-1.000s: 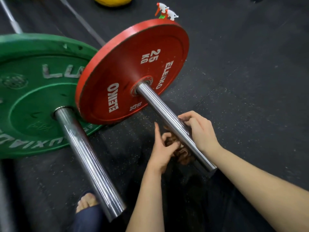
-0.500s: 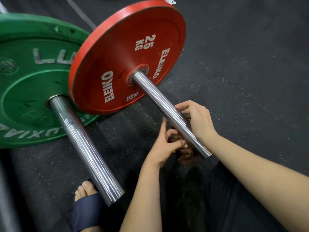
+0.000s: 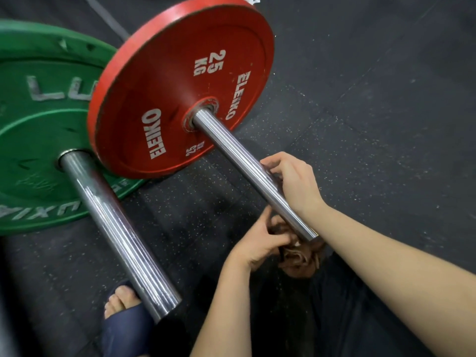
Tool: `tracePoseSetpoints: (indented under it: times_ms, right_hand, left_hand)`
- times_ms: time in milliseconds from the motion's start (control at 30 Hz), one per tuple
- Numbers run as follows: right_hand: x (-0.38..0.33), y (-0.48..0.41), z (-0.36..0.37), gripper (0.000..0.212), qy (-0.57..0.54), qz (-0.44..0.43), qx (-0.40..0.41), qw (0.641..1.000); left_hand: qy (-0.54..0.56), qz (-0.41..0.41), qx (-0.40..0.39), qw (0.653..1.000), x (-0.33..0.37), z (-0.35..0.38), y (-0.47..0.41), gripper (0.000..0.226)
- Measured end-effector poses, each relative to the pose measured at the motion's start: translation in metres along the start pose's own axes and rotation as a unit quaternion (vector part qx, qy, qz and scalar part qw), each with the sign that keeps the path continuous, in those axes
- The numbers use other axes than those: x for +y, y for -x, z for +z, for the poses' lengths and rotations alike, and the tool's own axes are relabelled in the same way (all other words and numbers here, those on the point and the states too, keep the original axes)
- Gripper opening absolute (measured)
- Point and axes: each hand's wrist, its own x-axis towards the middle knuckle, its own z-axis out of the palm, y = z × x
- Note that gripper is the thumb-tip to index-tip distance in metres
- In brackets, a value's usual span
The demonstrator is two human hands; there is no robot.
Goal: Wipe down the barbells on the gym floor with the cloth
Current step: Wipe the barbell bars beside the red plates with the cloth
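Hands of a person, seen from above, work at the end of a barbell on a black speckled rubber floor. A red plate, marked ELEIKO and 25 KG, stands upright on a chrome sleeve that runs from its hub down and to the right. The right hand reaches in from the right, its fingers curled over the top of this sleeve partway along the bare metal. The left hand is below the sleeve's free end, fingers bent and pinching a bunched brown cloth, which sits right under that end. Whether the cloth also reaches up under the right hand cannot be told. To the left, partly behind the red plate, a green plate carries a second sleeve. Bare toes in a navy slipper show just beside its tip.
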Motion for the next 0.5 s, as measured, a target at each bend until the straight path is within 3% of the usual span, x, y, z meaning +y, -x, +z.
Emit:
tracePoseSetpoints:
  times_ms: [67, 167, 267, 367, 500]
  right_hand:
    - [-0.001, 0.000, 0.001, 0.038, 0.007, -0.001, 0.000, 1.000]
    - [-0.001, 0.000, 0.002, 0.038, 0.008, 0.008, 0.000, 1.000]
    - [-0.003, 0.001, 0.002, 0.039, 0.015, 0.027, -0.009, 0.999]
    - [-0.006, 0.003, -0.001, 0.039, 0.018, 0.031, -0.011, 0.999]
    - [-0.011, 0.006, 0.000, 0.037, 0.032, 0.032, -0.009, 0.999]
  left_hand:
    - [0.016, -0.023, -0.007, 1.000, -0.007, 0.006, -0.001, 0.072]
    - [0.033, -0.013, 0.013, 0.999, -0.001, -0.010, 0.000, 0.085]
    - [0.007, 0.010, 0.120, 0.993, 0.025, -0.040, 0.002, 0.101]
    - [-0.049, 0.036, 0.236, 0.970, 0.061, -0.058, 0.006, 0.101]
    - [-0.101, 0.100, 0.411, 0.901, 0.099, -0.046, 0.004, 0.093]
